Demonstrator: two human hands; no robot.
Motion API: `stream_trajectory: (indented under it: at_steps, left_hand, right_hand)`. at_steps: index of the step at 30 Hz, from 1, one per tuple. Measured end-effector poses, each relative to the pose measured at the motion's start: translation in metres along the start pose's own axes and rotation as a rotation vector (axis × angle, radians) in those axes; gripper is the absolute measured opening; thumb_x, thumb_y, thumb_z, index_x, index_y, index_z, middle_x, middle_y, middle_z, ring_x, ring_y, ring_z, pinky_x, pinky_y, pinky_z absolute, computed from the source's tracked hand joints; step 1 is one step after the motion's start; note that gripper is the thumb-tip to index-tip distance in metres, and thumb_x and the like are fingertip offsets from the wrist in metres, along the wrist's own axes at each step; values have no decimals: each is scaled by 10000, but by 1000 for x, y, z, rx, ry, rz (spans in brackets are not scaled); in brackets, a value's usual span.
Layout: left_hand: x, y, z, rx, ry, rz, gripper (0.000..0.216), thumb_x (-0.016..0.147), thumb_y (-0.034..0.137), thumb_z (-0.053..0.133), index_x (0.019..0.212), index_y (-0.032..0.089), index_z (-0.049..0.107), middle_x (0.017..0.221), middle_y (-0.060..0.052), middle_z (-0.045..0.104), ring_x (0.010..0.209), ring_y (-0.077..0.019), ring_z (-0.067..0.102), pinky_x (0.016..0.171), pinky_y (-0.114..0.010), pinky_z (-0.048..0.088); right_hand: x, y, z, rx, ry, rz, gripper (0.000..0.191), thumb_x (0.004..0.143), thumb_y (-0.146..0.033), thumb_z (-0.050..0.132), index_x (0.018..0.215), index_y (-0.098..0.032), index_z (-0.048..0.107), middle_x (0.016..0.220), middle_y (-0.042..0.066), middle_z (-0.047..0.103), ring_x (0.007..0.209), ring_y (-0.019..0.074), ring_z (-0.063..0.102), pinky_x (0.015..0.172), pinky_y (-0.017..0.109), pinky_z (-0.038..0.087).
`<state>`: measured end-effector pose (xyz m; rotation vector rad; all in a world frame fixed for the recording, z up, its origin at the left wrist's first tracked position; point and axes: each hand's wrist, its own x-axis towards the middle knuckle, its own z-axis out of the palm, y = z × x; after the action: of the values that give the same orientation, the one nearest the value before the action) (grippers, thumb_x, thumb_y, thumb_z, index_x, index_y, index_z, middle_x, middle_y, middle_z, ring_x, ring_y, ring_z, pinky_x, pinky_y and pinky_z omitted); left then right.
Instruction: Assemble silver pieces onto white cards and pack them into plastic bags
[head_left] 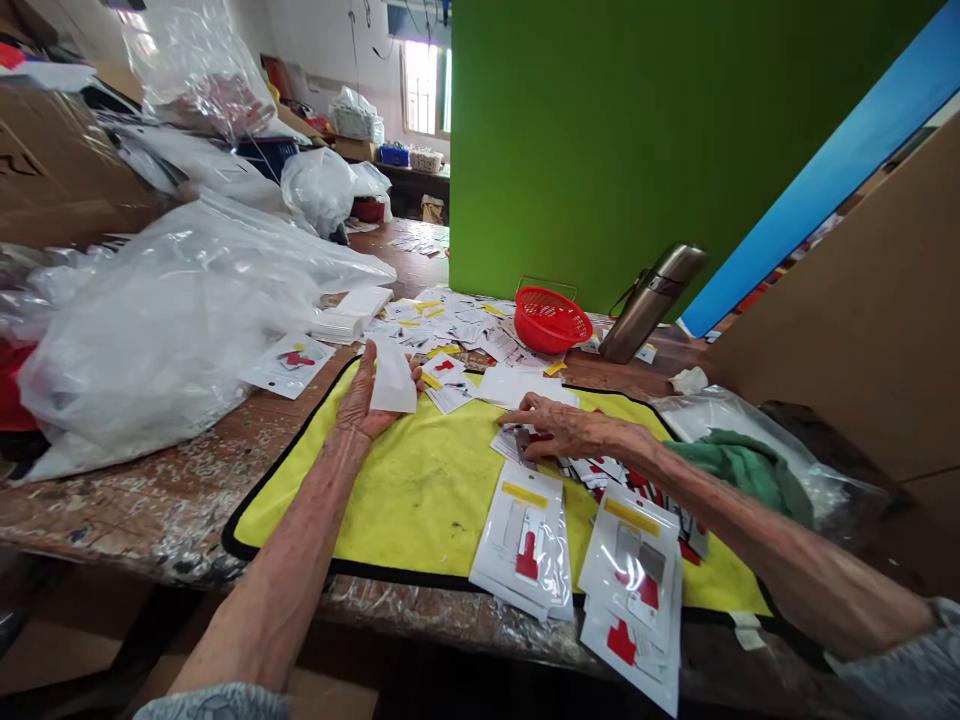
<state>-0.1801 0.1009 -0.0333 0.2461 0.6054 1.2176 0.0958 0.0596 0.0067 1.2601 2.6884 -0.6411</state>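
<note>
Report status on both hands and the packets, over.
Left hand holding white paper slip. Right hand touching small packet on yellow mat. Stacked packets lying near the mat's front edge.

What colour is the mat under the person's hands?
Yellow, black-bordered; the fabric mat shows best in the head view.

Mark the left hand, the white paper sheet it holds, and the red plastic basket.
left hand (358, 402): head view, on the palm.
white paper sheet (393, 380): head view, on its middle.
red plastic basket (551, 325): head view, on its slotted side.
</note>
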Motion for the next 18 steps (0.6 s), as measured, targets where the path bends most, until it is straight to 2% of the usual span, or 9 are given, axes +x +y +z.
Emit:
stream_trajectory:
  at_steps: [4, 8, 13, 18]
  left_hand:
    - [1, 0, 0, 8, -9, 2, 510, 895, 551, 396, 947, 89, 606, 734, -85, 671, 632, -177, 663, 634, -337, 588]
    - [3, 0, -2, 7, -29, -2, 506, 901, 543, 386, 947, 90, 607, 704, -68, 654, 622, -169, 654, 646, -342, 589]
    - [5, -1, -3, 14, -26, 9, 500, 897, 543, 398, 943, 93, 612, 722, -79, 658, 654, -180, 660, 644, -343, 591]
    - [6, 0, -3, 12, -37, 7, 505, 915, 528, 360, 947, 91, 612, 735, -93, 664, 677, -191, 667, 662, -366, 592]
  right_hand:
    - [12, 2, -11, -55, -107, -5, 427, 795, -323, 609, 1213, -261, 550, 1002, 49, 498, 856, 204, 524, 751, 324, 413]
    - [20, 10, -15, -137, -78, -127, 280, 767, -323, 653, 1020, -218, 594, 1032, 64, 502, 943, 227, 477, 786, 335, 390]
    - [23, 19, -15, -153, -91, -216, 278, 769, -354, 664, 999, -213, 601, 1017, 74, 526, 963, 242, 451, 812, 363, 373]
    - [23, 16, -21, -158, -100, -319, 144, 805, -332, 624, 826, -190, 610, 988, 78, 562, 976, 242, 460, 820, 364, 367]
